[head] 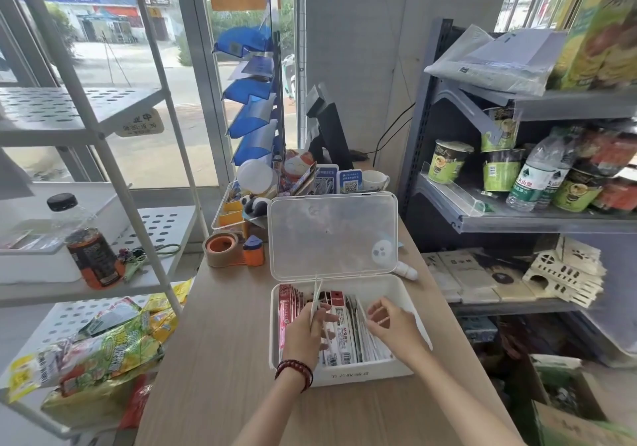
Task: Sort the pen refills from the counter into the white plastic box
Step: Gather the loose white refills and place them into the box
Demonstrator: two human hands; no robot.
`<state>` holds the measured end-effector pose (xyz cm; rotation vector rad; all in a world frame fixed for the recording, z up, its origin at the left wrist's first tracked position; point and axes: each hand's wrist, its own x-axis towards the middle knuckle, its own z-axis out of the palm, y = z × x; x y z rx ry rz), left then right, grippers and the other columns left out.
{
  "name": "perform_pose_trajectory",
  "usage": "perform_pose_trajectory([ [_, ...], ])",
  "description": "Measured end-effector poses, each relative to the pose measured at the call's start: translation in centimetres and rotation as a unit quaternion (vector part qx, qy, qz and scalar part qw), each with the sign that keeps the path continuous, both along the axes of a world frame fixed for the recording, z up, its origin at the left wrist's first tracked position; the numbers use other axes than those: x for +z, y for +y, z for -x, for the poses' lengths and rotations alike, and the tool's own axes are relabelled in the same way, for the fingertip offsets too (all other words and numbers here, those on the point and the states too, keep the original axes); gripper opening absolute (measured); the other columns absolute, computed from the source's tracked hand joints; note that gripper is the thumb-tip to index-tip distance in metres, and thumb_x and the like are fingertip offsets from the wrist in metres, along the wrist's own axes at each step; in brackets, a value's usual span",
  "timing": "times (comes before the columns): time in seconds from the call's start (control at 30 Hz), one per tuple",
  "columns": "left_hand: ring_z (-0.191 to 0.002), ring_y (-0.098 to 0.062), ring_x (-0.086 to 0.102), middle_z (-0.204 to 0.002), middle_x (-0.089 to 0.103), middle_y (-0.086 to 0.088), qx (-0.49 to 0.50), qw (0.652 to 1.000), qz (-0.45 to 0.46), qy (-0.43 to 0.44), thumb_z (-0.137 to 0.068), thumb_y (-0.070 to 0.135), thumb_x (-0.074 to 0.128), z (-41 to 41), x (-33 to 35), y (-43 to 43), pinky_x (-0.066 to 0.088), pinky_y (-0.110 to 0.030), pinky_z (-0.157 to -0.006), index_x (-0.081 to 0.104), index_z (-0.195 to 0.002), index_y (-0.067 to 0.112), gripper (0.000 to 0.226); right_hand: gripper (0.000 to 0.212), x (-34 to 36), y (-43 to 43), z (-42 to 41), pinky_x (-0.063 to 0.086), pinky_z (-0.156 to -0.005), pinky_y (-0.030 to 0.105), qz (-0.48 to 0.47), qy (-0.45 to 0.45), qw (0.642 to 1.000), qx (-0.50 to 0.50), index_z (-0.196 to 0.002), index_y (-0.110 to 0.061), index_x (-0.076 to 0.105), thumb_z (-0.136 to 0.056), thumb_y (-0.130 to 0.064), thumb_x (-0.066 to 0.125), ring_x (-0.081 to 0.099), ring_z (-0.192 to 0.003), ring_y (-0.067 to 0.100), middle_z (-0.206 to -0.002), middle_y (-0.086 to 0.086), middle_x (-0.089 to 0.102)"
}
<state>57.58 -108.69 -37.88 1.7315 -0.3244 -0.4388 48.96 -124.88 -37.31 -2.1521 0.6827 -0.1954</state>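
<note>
The white plastic box (pixel 348 375) stands open on the wooden counter (pixel 220 359), its clear lid (pixel 332 235) tilted up behind it. Packs of pen refills (pixel 344 328) stand in rows inside it, red ones at the left. My left hand (pixel 306 332), with a red bead bracelet at the wrist, is inside the box and grips a thin pack of refills (pixel 316 294) that sticks up above the fingers. My right hand (pixel 391 321) hovers over the right half of the box, fingers loosely curled, touching the packs there.
An orange tape dispenser (pixel 229 249) and a tray of small goods (pixel 248 204) sit behind the box. A white rack (pixel 103 135) with a bottle (pixel 89 245) and snack bags (pixel 100 352) stands left; a grey shelf (pixel 517 218) of noodle cups stands right.
</note>
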Motion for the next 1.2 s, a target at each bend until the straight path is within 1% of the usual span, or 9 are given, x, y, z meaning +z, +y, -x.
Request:
perform_pose_trajectory([
  [0.13,-0.060,-0.010,0.066,-0.084,0.072,0.003,0.002,1.000,-0.004,-0.004,-0.099,0.020,0.043,-0.2,-0.2,-0.3,0.056,-0.027,-0.055,0.061,-0.096,0.016,0.019,0.011,-1.4,-0.4,-0.4,0.054,-0.065,0.028,0.073,0.061,0.994,-0.056,-0.089,-0.018,0.057,-0.086,-0.013,0.066,0.062,-0.074,0.014,-0.079,-0.003,0.063],
  [0.37,-0.070,-0.023,0.071,-0.082,0.068,-0.004,0.003,0.999,0.025,-0.029,-0.093,0.027,0.053,0.0,-0.3,-0.4,0.059,-0.039,-0.071,0.065,-0.089,0.023,0.014,0.016,-2.5,-0.6,-0.9,0.051,-0.067,0.027,0.106,0.149,0.977,-0.107,-0.083,-0.025,0.057,-0.084,-0.009,0.059,0.064,-0.080,0.017,-0.091,-0.001,0.066],
  [0.5,-0.073,-0.021,0.071,-0.083,0.071,-0.004,0.002,0.999,0.021,-0.030,-0.094,0.028,0.049,-0.1,-0.4,-0.3,0.058,-0.030,-0.069,0.064,-0.094,0.015,0.019,0.006,-1.3,0.1,-0.9,0.051,-0.070,0.017,0.037,0.022,0.998,-0.053,-0.089,-0.021,0.063,-0.087,-0.023,0.069,0.064,-0.082,0.010,-0.088,-0.006,0.068],
  [0.57,-0.072,-0.020,0.071,-0.084,0.071,-0.004,0.008,1.000,0.018,-0.024,-0.095,0.025,0.048,0.0,-0.3,-0.3,0.058,-0.029,-0.066,0.061,-0.093,0.014,0.018,0.015,0.0,1.2,-1.0,0.048,-0.070,0.009,-0.049,-0.027,0.998,0.007,-0.094,-0.020,0.066,-0.085,-0.030,0.072,0.066,-0.084,0.004,-0.090,-0.008,0.071],
  [0.63,-0.073,-0.018,0.071,-0.086,0.070,-0.004,0.011,0.999,0.010,-0.031,-0.097,0.023,0.045,0.0,-0.4,-0.3,0.059,-0.033,-0.068,0.059,-0.094,0.012,0.017,0.023,1.0,2.4,-1.4,0.050,-0.071,0.010,-0.099,-0.026,0.993,0.062,-0.099,-0.023,0.066,-0.081,-0.033,0.076,0.068,-0.084,-0.001,-0.091,-0.008,0.073],
  [0.77,-0.074,-0.023,0.070,-0.089,0.069,-0.005,0.033,0.998,0.026,-0.039,-0.097,0.018,0.044,-0.3,-0.2,-0.2,0.059,-0.037,-0.068,0.055,-0.094,0.010,0.014,0.026,1.1,3.2,-2.2,0.054,-0.077,0.014,-0.088,-0.019,0.993,0.076,-0.102,-0.019,0.066,-0.079,-0.022,0.078,0.068,-0.086,-0.001,-0.092,-0.007,0.073],
  [0.97,-0.059,-0.013,0.067,-0.090,0.070,-0.003,0.022,0.999,0.039,-0.026,-0.098,0.020,0.042,-0.2,0.1,-0.3,0.056,-0.026,-0.056,0.055,-0.094,0.004,0.020,0.036,1.1,3.3,-1.3,0.054,-0.073,0.014,-0.085,-0.010,0.993,0.084,-0.107,-0.021,0.065,-0.075,-0.023,0.082,0.068,-0.082,-0.003,-0.091,-0.008,0.074],
  [1.13,-0.068,-0.019,0.070,-0.093,0.071,0.005,0.015,0.999,0.019,-0.021,-0.099,0.029,0.040,-0.1,0.3,-0.2,0.059,-0.043,-0.060,0.054,-0.090,0.013,0.023,0.037,1.0,3.2,-1.1,0.055,-0.076,0.016,-0.054,0.003,0.995,0.080,-0.107,-0.023,0.061,-0.076,-0.025,0.082,0.068,-0.082,-0.002,-0.087,-0.009,0.072],
  [1.2,-0.070,-0.018,0.070,-0.093,0.071,0.005,0.016,0.999,0.005,-0.037,-0.099,0.030,0.039,0.0,0.3,0.0,0.058,-0.043,-0.061,0.054,-0.090,0.013,0.024,0.035,0.8,3.8,-1.1,0.054,-0.072,0.016,-0.042,0.008,0.995,0.093,-0.105,-0.026,0.060,-0.077,-0.027,0.081,0.068,-0.081,-0.001,-0.084,-0.010,0.071],
])
